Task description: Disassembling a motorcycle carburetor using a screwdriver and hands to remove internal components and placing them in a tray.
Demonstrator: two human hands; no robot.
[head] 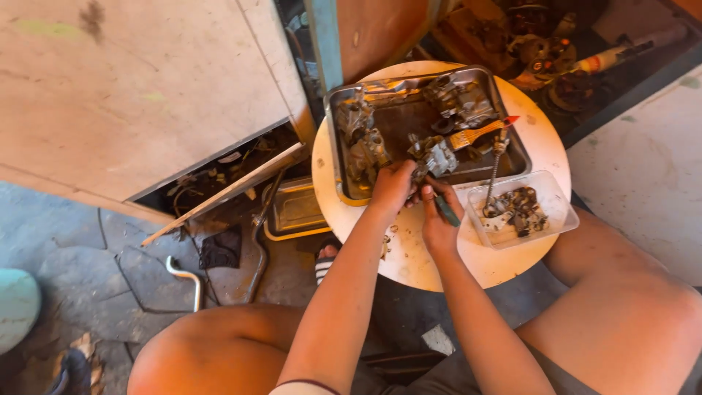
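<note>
- A rectangular metal tray [515, 143] was set on a round pale table [424, 256], with a clear plastic tub [561, 212] of small metal parts just to its right.
- About four grey carburettor pieces were counted in the tray, beside one orange-handled brush [479, 133].
- The left hand [393, 186] was curled around a carburettor part [433, 156] at the tray's front edge.
- The right hand [437, 219] was clamped on a green-handled tool [446, 210].

Repair workshop – greasy engine parts [363, 143] in metal tray [512, 143], scrap around.
</note>
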